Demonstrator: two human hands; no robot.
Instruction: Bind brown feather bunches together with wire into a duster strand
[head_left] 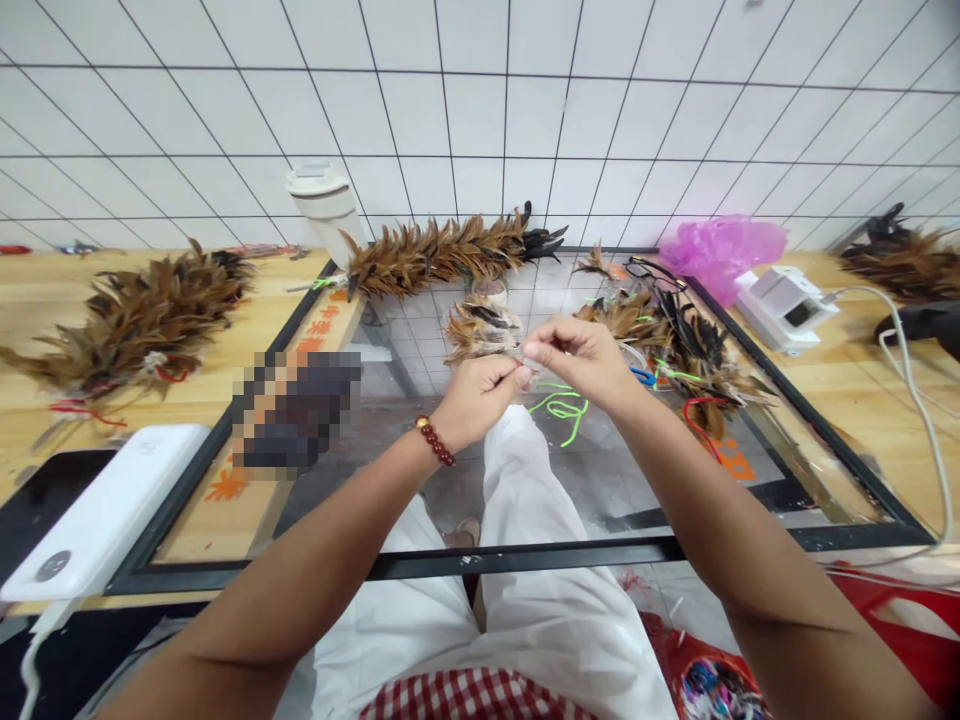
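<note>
A small bunch of brown and cream feathers points away from me over the glass top. My left hand, with a beaded bracelet on the wrist, is closed on its pale quill end. Close beside it, my right hand pinches thumb and finger together at the same end; what lies between them is too small to make out. Bright green cord lies loosely on the glass below the right hand. Just right of that hand are a blue-handled tool, partly hidden, and a pile of loose feathers.
Long feather strips lie at the back and at left. A white cup stands near the tiled wall. A pink plastic bag and a white cabled device are at right, a white power bank at left. Black framing edges the glass.
</note>
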